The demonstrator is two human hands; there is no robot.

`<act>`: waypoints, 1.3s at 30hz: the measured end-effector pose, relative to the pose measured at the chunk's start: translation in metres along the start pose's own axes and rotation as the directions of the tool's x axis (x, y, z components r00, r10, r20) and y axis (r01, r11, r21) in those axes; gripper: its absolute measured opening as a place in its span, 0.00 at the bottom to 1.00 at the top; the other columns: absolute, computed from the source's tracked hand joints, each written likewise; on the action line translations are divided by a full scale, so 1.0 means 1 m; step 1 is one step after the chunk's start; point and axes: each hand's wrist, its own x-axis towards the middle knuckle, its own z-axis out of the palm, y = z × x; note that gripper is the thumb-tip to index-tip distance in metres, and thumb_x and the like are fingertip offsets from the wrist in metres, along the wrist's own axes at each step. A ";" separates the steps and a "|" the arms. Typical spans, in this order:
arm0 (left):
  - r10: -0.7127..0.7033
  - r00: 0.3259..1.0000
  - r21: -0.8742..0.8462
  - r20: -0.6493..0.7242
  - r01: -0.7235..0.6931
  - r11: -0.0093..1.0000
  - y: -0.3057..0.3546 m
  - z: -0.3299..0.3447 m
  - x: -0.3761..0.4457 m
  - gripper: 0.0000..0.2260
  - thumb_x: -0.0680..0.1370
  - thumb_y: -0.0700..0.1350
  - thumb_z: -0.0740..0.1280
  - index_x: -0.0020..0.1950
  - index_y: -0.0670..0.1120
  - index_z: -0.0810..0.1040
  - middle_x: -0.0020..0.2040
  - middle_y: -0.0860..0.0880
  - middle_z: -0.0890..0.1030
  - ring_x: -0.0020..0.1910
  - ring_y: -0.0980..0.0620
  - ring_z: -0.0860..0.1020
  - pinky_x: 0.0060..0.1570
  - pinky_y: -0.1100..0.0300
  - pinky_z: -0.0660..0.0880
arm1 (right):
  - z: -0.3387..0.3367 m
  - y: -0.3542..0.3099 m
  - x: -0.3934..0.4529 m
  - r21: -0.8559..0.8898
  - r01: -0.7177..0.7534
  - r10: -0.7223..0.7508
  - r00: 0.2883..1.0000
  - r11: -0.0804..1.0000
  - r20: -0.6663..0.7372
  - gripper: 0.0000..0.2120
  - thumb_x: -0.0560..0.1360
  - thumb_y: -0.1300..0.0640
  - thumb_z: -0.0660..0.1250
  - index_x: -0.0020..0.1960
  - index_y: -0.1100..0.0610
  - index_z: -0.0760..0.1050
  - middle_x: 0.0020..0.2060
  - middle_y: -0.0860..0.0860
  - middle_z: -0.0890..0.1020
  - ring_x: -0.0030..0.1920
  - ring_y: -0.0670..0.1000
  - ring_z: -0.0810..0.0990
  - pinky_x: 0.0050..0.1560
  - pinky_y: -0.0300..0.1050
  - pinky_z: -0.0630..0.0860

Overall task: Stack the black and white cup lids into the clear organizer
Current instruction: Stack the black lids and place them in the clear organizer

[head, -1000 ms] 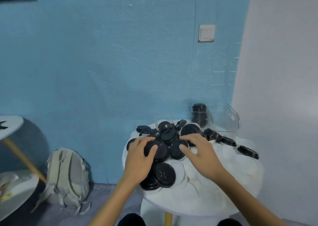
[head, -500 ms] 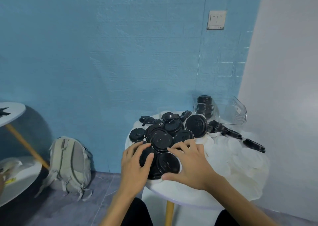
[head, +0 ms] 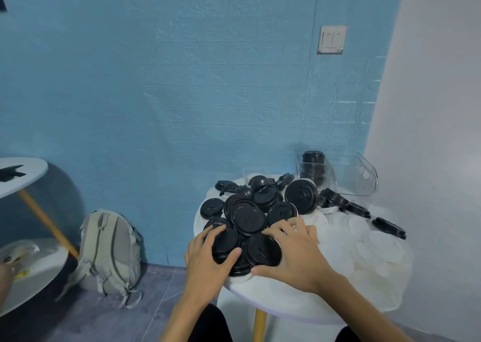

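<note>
Early yet: one black stack sits in the organizer at one o'clock; both hands' fingers curl round loose black lids on the table

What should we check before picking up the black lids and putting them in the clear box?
1. Left hand grips a black lid: ok.
2. Right hand on the next black lid, thumb at its near edge: ok.
3. Lids nested evenly for lifting: not ok, they overlap loosely.
4. Clear organizer has room: ok, one side holds a black stack, the other looks empty.
5. White lids sorted: not ok, scattered.
</note>
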 end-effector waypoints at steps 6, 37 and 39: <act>0.003 0.997 -0.030 -0.071 -0.005 1.000 0.002 -0.001 0.001 0.26 0.68 0.66 0.72 0.65 0.66 0.73 0.62 0.66 0.74 0.63 0.58 0.69 0.67 0.53 0.64 | -0.003 -0.001 -0.004 0.037 -0.008 0.009 0.999 0.999 -0.043 0.38 0.64 0.20 0.61 0.68 0.38 0.68 0.61 0.33 0.69 0.65 0.46 0.59 0.61 0.44 0.55; 0.107 0.993 -0.498 0.043 -0.072 0.864 0.088 0.009 0.005 0.48 0.60 0.49 0.85 0.75 0.64 0.66 0.66 0.61 0.78 0.64 0.64 0.77 0.64 0.61 0.76 | -0.045 -0.016 0.030 0.955 -0.240 0.085 0.970 0.175 0.229 0.36 0.56 0.72 0.79 0.63 0.57 0.79 0.57 0.58 0.85 0.60 0.58 0.83 0.64 0.53 0.78; 0.120 0.990 -0.534 0.069 -0.065 0.843 0.090 0.009 0.005 0.46 0.62 0.43 0.85 0.75 0.60 0.67 0.65 0.57 0.79 0.63 0.62 0.78 0.63 0.61 0.77 | -0.047 -0.019 0.029 0.958 -0.226 0.064 0.974 0.177 0.218 0.36 0.57 0.73 0.78 0.64 0.58 0.79 0.58 0.57 0.84 0.60 0.57 0.83 0.62 0.50 0.80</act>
